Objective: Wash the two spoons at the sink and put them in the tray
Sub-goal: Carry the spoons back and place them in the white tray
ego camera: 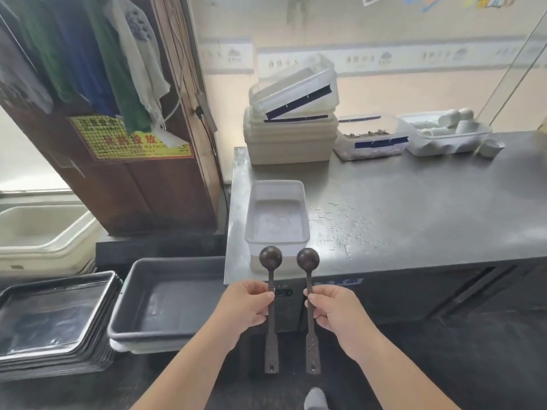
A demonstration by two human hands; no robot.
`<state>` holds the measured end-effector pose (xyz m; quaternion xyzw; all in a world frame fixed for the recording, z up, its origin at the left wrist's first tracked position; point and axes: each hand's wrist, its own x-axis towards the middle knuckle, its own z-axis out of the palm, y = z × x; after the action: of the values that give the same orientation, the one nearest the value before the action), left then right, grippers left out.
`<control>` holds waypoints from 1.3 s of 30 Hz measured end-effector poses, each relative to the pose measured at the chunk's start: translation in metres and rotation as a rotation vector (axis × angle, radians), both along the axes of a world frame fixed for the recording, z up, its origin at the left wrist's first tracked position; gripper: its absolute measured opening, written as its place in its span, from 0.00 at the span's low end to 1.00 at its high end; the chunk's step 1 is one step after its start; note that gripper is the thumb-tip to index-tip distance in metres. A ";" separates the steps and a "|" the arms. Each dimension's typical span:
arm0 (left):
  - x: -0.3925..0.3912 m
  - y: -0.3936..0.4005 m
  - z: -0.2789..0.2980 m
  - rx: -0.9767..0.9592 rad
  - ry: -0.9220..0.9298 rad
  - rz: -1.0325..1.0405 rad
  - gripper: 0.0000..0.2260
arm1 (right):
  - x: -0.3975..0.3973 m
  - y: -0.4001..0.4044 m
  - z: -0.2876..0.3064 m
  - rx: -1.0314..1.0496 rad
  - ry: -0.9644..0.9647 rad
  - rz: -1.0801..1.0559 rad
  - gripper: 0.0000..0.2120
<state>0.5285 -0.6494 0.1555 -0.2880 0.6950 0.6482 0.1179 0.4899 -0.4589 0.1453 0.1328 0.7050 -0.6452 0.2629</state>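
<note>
Left hand and right hand each pinch a spoon upright before the counter's front edge; bowls overlap the tray.

Commercial kitchen: steel counter, stacked plastic bins, tray stack.

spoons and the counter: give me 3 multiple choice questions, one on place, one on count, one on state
1. Where is the clear tray?
A. on the steel counter
B. on the floor
C. in a hand

2. How many spoons are held?
A. one
B. two
C. four

3. How are the spoons held?
A. bowls up
B. bowls down
C. lying flat

Key: 1 A, it sits at the counter's near left corner. 2 B, the left hand grips the left spoon and the right hand grips the right spoon. 3 A, both round bowls point up.
</note>
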 end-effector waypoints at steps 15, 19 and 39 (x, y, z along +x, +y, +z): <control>-0.213 -0.049 -0.040 -0.094 -0.058 0.073 0.04 | -0.231 -0.057 -0.051 0.029 -0.007 0.070 0.09; -0.258 -0.055 -0.054 -0.100 -0.090 0.075 0.04 | -0.275 -0.073 -0.064 0.089 -0.019 0.089 0.11; -0.355 -0.068 -0.165 -0.375 -0.272 -0.084 0.06 | -0.340 -0.154 -0.141 0.512 -0.172 0.024 0.10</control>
<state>0.1732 -0.7176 -0.0099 -0.3602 0.7923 0.4576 0.1819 0.1498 -0.6127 0.0045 0.2410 0.8218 -0.4292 0.2870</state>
